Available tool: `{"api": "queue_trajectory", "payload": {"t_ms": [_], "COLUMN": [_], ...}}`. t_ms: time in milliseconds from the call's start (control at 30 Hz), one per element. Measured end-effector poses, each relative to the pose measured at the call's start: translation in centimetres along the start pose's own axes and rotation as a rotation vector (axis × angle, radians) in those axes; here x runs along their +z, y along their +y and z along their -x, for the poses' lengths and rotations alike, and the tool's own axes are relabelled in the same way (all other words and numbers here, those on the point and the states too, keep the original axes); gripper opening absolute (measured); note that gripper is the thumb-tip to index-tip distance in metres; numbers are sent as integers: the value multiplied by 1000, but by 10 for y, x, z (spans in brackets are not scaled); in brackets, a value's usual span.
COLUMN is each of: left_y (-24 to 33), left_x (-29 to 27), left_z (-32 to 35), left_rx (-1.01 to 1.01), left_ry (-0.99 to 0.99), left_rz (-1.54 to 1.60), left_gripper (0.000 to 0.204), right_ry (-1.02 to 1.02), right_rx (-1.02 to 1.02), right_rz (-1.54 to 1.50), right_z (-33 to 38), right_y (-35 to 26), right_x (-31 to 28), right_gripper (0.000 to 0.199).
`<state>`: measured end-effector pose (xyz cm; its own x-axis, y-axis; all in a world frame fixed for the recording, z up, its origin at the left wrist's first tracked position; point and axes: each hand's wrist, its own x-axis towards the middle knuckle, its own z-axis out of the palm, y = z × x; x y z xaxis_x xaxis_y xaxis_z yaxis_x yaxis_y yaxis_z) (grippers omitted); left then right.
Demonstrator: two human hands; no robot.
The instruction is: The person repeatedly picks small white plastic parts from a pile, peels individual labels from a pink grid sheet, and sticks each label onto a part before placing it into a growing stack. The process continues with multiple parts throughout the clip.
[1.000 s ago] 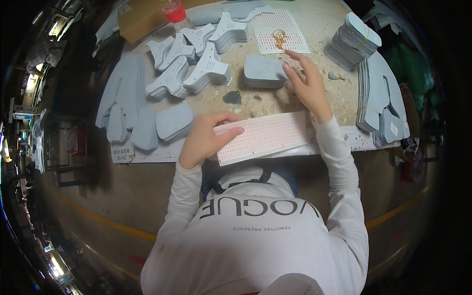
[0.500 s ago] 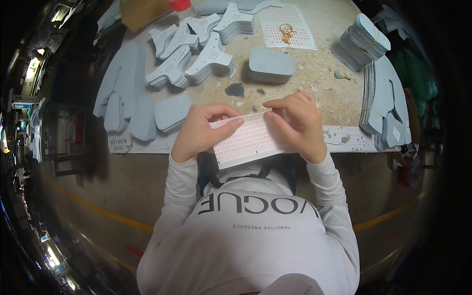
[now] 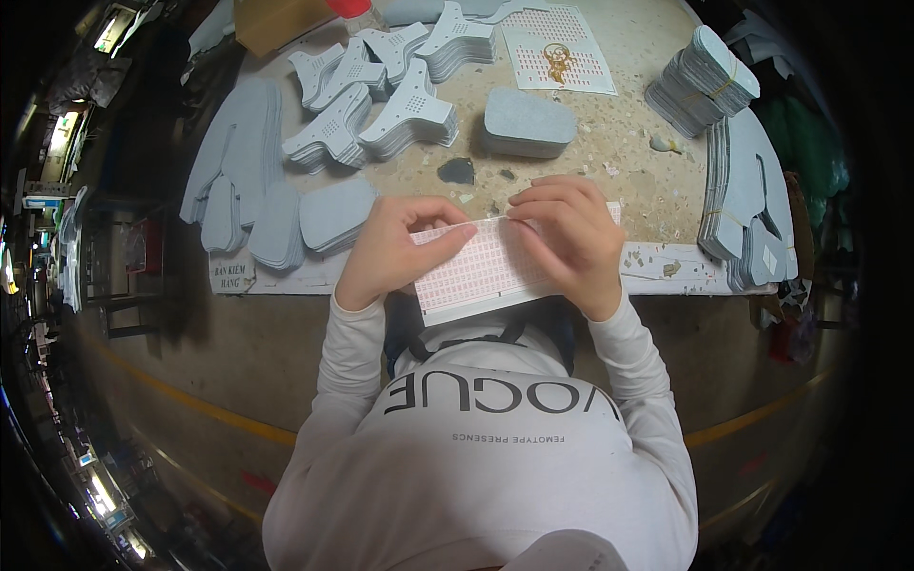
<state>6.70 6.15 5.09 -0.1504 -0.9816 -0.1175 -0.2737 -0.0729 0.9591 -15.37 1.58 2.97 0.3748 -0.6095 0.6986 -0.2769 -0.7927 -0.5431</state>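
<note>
A white sheet of small labels (image 3: 476, 269), printed with rows of tiny red marks, is held tilted at the table's near edge. My left hand (image 3: 398, 243) grips its left part, thumb on top and fingers behind. Against its upper edge, the thumb and fingertips of my right hand (image 3: 574, 238) are brought together in a pinch. Whether a single label is between those fingertips is too small to tell. The sheet's right part runs behind my right hand. Just beyond my hands lies a stack of grey rounded pieces (image 3: 528, 124).
Stacks of grey Y-shaped pieces (image 3: 409, 109) stand at the back left, with long grey pieces (image 3: 249, 162) beside them. Banded grey stacks (image 3: 703, 81) are on the right. Another printed sheet (image 3: 590, 57) at the back bears yellowish rubber bands (image 3: 558, 63).
My right hand's fingertips have drawn closer together and shifted slightly at the sheet's upper edge. More of the sheet's right corner shows beyond that hand. My left hand keeps its grip.
</note>
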Motion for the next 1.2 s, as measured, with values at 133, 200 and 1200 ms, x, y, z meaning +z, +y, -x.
{"api": "queue_trajectory", "payload": {"t_ms": [133, 200, 1200], "left_y": [-1, -3, -29], "left_x": [1, 0, 9], "left_z": [-1, -2, -17], "left_rx": [7, -14, -87], "left_ry": [-3, -22, -137], "left_rz": [-6, -27, -27], "left_gripper": [15, 15, 14], "right_ry": [-26, -31, 22], "right_rx": [-69, -4, 311], "right_rz": [124, 41, -352], "right_z": [2, 3, 25], "right_y": [-6, -6, 3], "right_x": [5, 6, 34], "right_gripper": [31, 36, 61]}}
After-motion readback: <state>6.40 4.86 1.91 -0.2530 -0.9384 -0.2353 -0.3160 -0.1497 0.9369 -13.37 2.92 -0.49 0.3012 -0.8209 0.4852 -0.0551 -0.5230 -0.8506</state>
